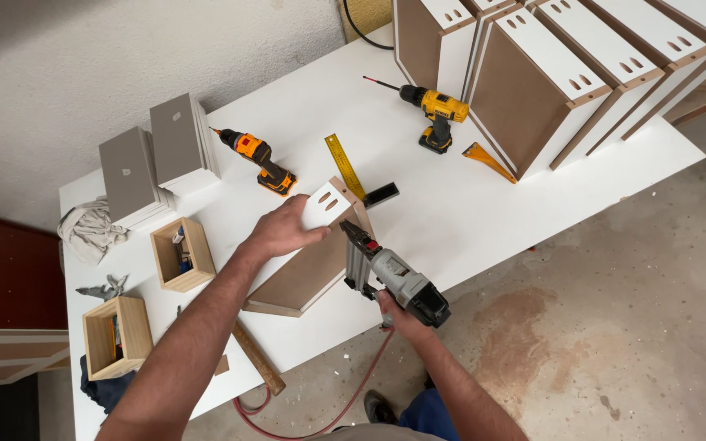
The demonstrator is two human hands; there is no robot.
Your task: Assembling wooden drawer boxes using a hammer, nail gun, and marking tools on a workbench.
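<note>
Left hand [288, 230] grips the top edge of the drawer box [312, 261], just below the yellow square [345, 166]. Right hand [402, 317] is wrapped around the nail gun [394, 276], nose at the box's corner. Panels look stiff and light; hold by the edges.

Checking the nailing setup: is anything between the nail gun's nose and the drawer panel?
Nothing visible. The right hand holds the grey pneumatic nail gun with its nose against the brown-and-white drawer panel, which the left hand steadies at the top, clear of the nose.
</note>
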